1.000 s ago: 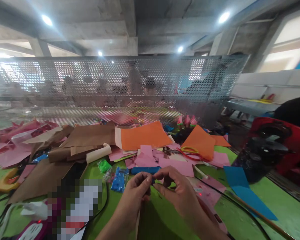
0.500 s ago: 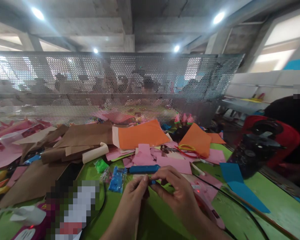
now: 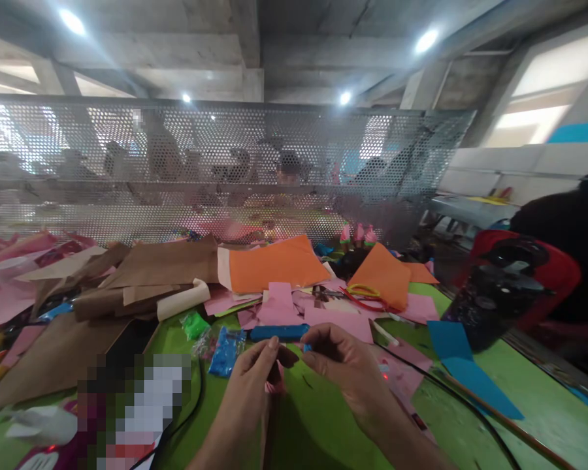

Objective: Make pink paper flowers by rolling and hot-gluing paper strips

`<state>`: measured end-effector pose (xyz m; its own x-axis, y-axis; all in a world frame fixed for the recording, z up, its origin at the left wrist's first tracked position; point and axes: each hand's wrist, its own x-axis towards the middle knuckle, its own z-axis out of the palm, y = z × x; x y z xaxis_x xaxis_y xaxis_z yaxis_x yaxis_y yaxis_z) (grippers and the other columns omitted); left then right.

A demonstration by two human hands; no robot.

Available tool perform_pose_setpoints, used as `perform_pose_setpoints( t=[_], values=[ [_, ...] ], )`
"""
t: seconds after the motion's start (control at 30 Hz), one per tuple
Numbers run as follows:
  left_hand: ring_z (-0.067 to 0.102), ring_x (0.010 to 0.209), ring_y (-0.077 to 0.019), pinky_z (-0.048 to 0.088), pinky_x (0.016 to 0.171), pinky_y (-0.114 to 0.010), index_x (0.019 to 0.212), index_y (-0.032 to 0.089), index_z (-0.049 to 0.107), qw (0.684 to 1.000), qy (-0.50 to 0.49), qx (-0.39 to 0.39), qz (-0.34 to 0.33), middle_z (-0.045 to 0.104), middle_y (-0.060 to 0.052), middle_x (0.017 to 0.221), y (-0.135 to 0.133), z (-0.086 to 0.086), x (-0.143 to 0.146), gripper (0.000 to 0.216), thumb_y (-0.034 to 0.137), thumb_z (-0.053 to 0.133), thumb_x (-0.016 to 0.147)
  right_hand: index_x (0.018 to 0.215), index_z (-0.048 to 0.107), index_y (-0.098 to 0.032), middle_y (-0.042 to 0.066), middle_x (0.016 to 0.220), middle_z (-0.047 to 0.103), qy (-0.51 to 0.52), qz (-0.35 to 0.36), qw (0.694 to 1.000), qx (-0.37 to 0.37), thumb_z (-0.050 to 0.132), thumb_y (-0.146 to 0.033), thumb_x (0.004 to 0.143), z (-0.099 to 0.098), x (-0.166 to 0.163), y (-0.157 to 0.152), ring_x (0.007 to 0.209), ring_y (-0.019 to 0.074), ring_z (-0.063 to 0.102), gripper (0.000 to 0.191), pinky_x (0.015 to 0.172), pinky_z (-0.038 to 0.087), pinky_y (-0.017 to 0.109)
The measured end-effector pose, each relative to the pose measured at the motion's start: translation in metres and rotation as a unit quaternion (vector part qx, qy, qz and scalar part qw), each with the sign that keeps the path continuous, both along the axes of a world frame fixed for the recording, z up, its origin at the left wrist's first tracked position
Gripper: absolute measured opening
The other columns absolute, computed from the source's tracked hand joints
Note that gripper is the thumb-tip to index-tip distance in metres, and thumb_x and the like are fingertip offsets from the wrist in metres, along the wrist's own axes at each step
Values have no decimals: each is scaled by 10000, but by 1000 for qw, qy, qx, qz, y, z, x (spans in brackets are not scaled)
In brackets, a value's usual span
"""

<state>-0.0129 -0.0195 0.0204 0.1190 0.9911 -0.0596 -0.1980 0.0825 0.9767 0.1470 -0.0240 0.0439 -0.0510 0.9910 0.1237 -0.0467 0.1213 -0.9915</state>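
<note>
Near the table's middle, my right hand (image 3: 345, 365) pinches a small blue piece (image 3: 306, 347) between thumb and forefinger. My left hand (image 3: 252, 375) is beside it, a small gap away, thumb and fingers closed. Below those fingers shows a bit of pink (image 3: 275, 386); whatever they grip is mostly hidden. Just beyond both hands lies a long blue tool or case (image 3: 279, 332). Left of it rest a clear bag of blue pieces (image 3: 227, 352) and a bright green packet (image 3: 195, 325). A pink tool with a red light is partly covered by my right forearm.
Brown sheets (image 3: 169, 264), orange sheets (image 3: 274, 264) and pink pieces (image 3: 340, 321) are heaped across the back. Behind them stands a perforated metal screen (image 3: 245, 143). On the right lie a blue sheet (image 3: 470, 372) and a dark cable, near a black container (image 3: 494, 303).
My hands have moved apart from where they met. The blue piece has come away with my right fingers, and pink now shows under my left hand. The view has shifted slightly.
</note>
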Motion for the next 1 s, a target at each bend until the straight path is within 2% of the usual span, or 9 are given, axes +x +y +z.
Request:
perform_pose_setpoints(
  t=[0.1,0.17,0.3,0.4,0.53,0.67,0.77,0.9,1.0],
  values=[
    [474,580,-132,357,562,-232,680,144,685,1000,-5,1,7,621,-37,661,0,1,0,469,595,589,767,870,709,-205,20,800,648,-9,10,1000,-1,796,-399,672,4,-2,-1,715,160,550,291,626,431,260],
    [477,596,-135,361,578,-233,684,148,686,1000,-2,2,17,635,-43,687,0,3,0,438,566,597,776,851,715,-199,23,773,641,-17,21,1000,4,772,-441,694,7,-2,-3,679,155,535,293,604,423,261],
    [475,605,-140,366,589,-238,668,150,699,999,10,15,29,645,-48,684,1,4,-1,440,564,594,773,718,662,-185,-20,630,530,2,27,1000,2,754,-489,705,10,-3,-4,572,113,430,319,527,351,224],
    [471,594,-142,360,583,-242,656,153,702,999,12,17,35,635,-42,661,2,3,-2,446,571,592,768,658,620,-183,-29,605,482,28,8,999,-20,753,-485,707,12,-2,-6,567,111,410,334,517,334,215],
    [477,615,-145,361,599,-243,665,152,704,999,19,16,26,641,-44,680,3,5,-3,432,557,598,771,749,704,-185,-7,662,567,64,18,997,-51,791,-392,682,13,-2,-6,583,112,433,234,529,335,214],
    [461,597,-139,348,578,-238,650,148,697,999,11,17,31,637,-40,666,4,6,-4,433,558,610,757,832,746,-190,24,764,650,83,30,994,-61,792,-363,687,13,-1,-6,614,112,460,231,569,354,218],
    [456,593,-136,347,579,-234,649,155,697,999,10,16,33,651,-38,680,4,6,-4,423,556,614,752,748,707,-176,21,739,631,81,35,995,-56,739,-418,752,13,-1,-6,617,113,460,245,569,350,219],
    [462,600,-144,356,589,-236,647,163,696,999,15,17,35,651,-36,683,5,5,-4,418,555,608,761,646,614,-168,0,637,545,68,22,996,-52,641,-509,823,12,-1,-7,593,123,436,385,551,343,232],
    [461,588,-138,362,580,-234,655,160,705,999,14,20,33,658,-38,683,6,4,-5,429,569,616,751,642,588,-173,-8,629,507,78,23,996,-47,649,-512,813,12,-1,-6,588,123,417,384,550,347,235]
  ],
)
